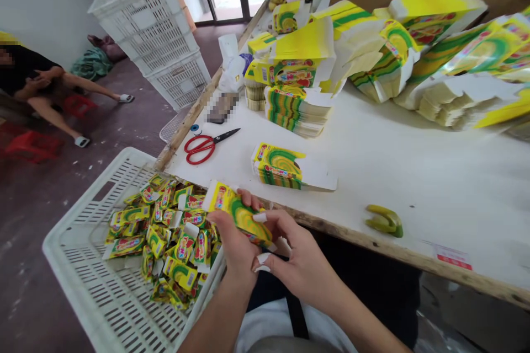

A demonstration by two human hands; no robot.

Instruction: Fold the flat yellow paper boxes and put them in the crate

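A yellow and green printed carton (238, 207) is tilted over the table's near edge, close to the white crate. My left hand (234, 242) wraps around it from below, with the thumb on the near side and fingertips showing beyond it. At the carton's right end, my right hand (300, 251) has its fingers bent and pressed against it. White coverings are on the right thumb and a fingertip. The inside of the carton is hidden. On the table just beyond lies a small stack of flat cartons (279, 165).
Left of me, a white plastic crate (74, 253) holds several small cartons (182, 248). Red-handled scissors (201, 149) and a greenish-yellow curved object (384, 220) lie on the table (372, 176). Carton stacks (298, 110) stand behind. A person (37, 74) sits beyond stacked crates (153, 27).
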